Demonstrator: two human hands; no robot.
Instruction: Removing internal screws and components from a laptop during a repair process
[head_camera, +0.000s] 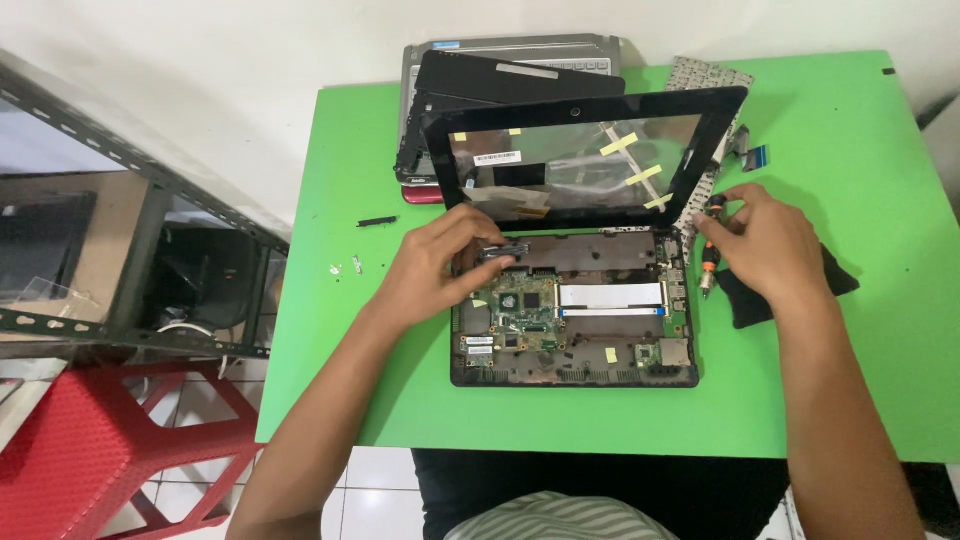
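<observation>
On the smooth, bright green table (850, 130) sits a small black laptop (575, 310) with its top cover off, the base a shallow plastic tray with rounded corners. Its inside shows a green circuit board (515, 315) studded with tiny chips, beside a flat white ribbon strip (610, 295). The hinged screen frame (590, 155) stands open behind, glossy and see-through in the middle, with 4 bits of yellow tape stuck on it.

The left hand (435, 265) rests at the base's upper left corner, fingers curled and pinching a short dark metal piece (503, 251) against the hinge area. The right hand (765, 240) hovers just past the base's right edge, fingers bunched around a slim screwdriver (708, 250) with an orange and black handle, its tip pointing down toward the table. Under that wrist lies a soft black cloth (748, 298), crumpled flat.

Behind the frame lie stacked laptop shells (500, 75), grey and black, and a loose keyboard panel (705, 75). A few small pale screws (345, 267) rest near the left edge.
</observation>
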